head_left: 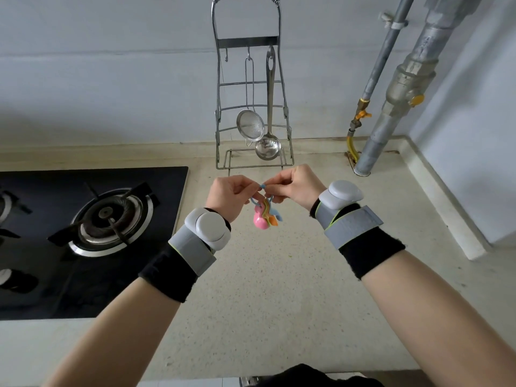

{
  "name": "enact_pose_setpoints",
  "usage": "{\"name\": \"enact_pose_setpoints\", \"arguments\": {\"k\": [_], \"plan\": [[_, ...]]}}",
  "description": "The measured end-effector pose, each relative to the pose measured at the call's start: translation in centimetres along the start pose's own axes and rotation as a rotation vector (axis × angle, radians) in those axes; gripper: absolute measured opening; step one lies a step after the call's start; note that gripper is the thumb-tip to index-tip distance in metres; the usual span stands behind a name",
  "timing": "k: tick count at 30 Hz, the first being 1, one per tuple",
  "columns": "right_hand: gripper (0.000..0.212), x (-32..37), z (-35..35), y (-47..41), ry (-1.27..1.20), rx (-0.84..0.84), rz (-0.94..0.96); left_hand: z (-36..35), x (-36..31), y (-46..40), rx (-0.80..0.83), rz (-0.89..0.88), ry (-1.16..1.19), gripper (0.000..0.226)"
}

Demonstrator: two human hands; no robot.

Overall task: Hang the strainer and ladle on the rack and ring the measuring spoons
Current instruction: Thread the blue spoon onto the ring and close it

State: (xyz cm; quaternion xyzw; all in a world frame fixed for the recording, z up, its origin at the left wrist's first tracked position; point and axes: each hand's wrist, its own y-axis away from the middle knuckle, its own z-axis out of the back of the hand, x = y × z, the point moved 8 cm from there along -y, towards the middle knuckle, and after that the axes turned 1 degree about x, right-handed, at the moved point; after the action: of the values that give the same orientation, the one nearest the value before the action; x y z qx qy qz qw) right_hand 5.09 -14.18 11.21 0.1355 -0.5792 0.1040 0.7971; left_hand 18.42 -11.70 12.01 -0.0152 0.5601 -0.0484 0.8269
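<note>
Strainer (250, 124) and ladle (267, 148) hang on the rack (248, 41). Above the counter (293, 275), left hand (233, 194) and right hand (294, 187) pinch the ring (258, 201) (likely closing it), measuring spoons (265, 216) dangling free.

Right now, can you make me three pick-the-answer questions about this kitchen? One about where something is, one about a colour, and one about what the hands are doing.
1. Where is the ladle?
A. On the stove
B. Hanging on the rack
C. Lying on the counter

2. What colour is the biggest of the measuring spoons?
A. Pink
B. Black
C. White

3. What are the hands doing?
A. Resting flat on the counter
B. Pinching the ring of spoons between them
C. Turning a stove knob

Answers:
1 B: it hangs from a rack hook beside the strainer.
2 A: the lowest, largest bowl is pink.
3 B: the left hand and right hand pinch the ring above the counter.
</note>
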Motion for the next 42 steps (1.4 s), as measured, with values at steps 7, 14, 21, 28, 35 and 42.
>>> {"name": "enact_pose_setpoints", "arguments": {"k": [7,14,21,28,35,42], "plan": [[0.013,0.0,0.0,0.2,-0.017,-0.011,-0.007,0.0,-0.1,0.1,0.005,0.002,-0.013,0.025],[0.009,0.5,-0.4,0.5,-0.061,-0.025,-0.001,0.0,-0.5,0.3,0.013,0.009,-0.038,0.022],[0.021,0.4,-0.7,0.6,-0.057,-0.015,-0.021,0.5,-2.2,1.2,-0.114,-0.154,-0.322,0.014],[0.016,1.1,-0.7,0.6,-0.156,-0.016,0.005,1.1,-2.7,1.0,-0.203,-0.178,-0.246,0.013],[0.007,4.9,0.8,-0.3,-0.126,-0.099,0.141,0.5,-3.5,-1.2,0.105,-0.106,0.029,0.037],[0.022,9.8,2.4,-1.9,-0.049,-0.158,0.282,2.0,-6.5,-3.4,0.059,-0.162,0.083,0.021]]}}
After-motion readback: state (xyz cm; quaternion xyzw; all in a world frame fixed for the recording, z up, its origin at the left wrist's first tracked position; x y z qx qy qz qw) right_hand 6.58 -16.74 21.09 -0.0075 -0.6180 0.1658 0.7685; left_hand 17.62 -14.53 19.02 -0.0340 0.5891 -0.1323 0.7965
